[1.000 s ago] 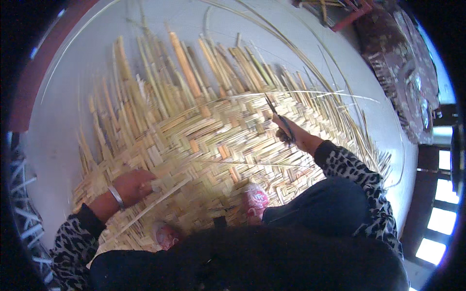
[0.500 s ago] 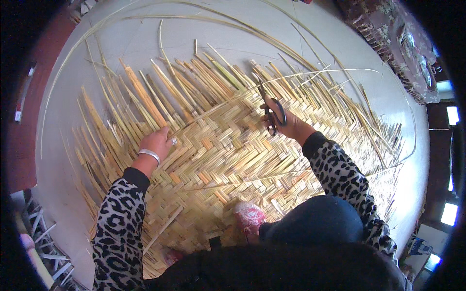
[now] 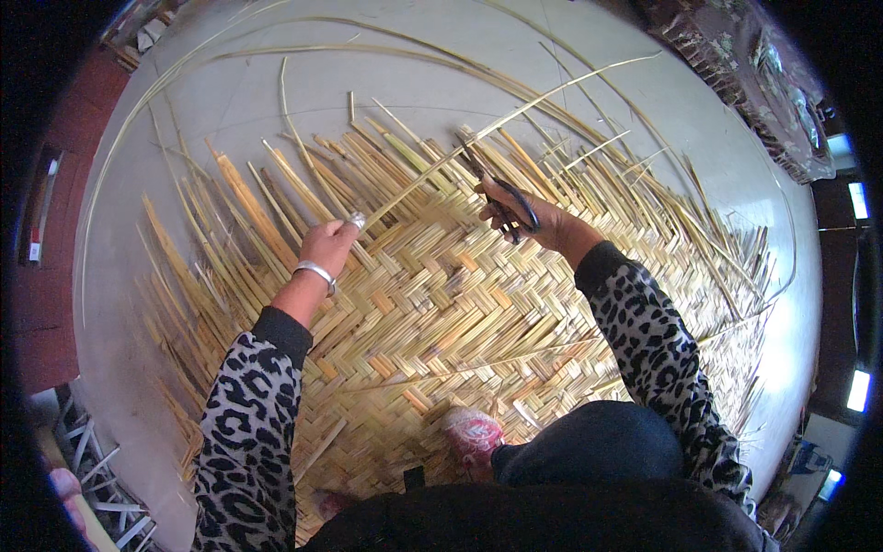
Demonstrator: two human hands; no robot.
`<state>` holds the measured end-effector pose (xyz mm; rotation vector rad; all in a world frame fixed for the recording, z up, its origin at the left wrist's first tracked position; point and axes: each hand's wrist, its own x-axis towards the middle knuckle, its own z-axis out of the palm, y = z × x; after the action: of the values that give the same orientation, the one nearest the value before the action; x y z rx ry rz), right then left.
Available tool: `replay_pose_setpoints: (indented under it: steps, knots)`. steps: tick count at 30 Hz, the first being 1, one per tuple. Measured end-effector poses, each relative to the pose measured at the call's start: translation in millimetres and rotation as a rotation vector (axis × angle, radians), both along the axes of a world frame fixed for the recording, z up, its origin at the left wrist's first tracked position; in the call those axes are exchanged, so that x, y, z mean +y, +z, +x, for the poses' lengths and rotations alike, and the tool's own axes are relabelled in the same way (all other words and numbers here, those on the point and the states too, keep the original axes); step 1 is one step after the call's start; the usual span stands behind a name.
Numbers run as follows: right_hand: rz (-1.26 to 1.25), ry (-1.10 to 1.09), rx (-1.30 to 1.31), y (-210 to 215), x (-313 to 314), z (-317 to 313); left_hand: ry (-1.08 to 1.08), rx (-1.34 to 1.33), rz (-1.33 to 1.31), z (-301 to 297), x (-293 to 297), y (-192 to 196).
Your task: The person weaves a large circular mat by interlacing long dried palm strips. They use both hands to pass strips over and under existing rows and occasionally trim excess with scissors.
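Observation:
A large woven mat (image 3: 460,313) of pale yellow bamboo strips lies on the grey floor, its loose strip ends fanning out at the far side. My left hand (image 3: 329,245), with a silver bangle and a ring, pinches a long thin strip (image 3: 515,115) that rises up and to the right. My right hand (image 3: 524,216) holds black-handled scissors (image 3: 497,189) near that strip, blades pointing away from me. Both sleeves are leopard-patterned. My pink shoe (image 3: 474,432) rests on the mat's near part.
Long loose strips (image 3: 349,51) curve across the grey floor (image 3: 276,92) beyond the mat. A dark patterned heap (image 3: 763,83) lies at the far right. A metal rack (image 3: 92,460) stands at the lower left, and a red-brown surface (image 3: 55,239) borders the left.
My view has shifted over the mat. My left hand rose from the weave and took hold of a long strip. My right hand with the scissors moved to the mat's far middle.

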<state>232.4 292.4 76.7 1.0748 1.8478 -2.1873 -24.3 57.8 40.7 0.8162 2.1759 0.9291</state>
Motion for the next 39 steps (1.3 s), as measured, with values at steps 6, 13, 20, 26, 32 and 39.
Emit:
replay_pose_setpoints:
  steps: [6, 13, 20, 26, 32, 39]
  knots:
    - [0.021, -0.05, 0.042, -2, 3, -3, -0.058, 0.077, -0.058, 11, 8, 3]
    - [0.41, 0.116, -0.16, 6, 10, -4, -0.1, -0.001, -0.021, 15, 6, 12]
    - [0.552, 0.092, -0.158, 4, -1, 6, -0.143, -0.147, -0.145, -8, -34, 15]
    - [0.792, -0.003, -0.068, -21, -4, 15, -0.184, -0.306, -0.278, -53, -107, 3]
    - [1.06, 0.205, -0.072, -13, -35, 15, -0.409, -0.032, -0.311, -74, -148, 6]
    - [1.012, 1.132, -0.159, 10, -148, 4, -0.517, 0.455, -0.343, -69, -159, 29]
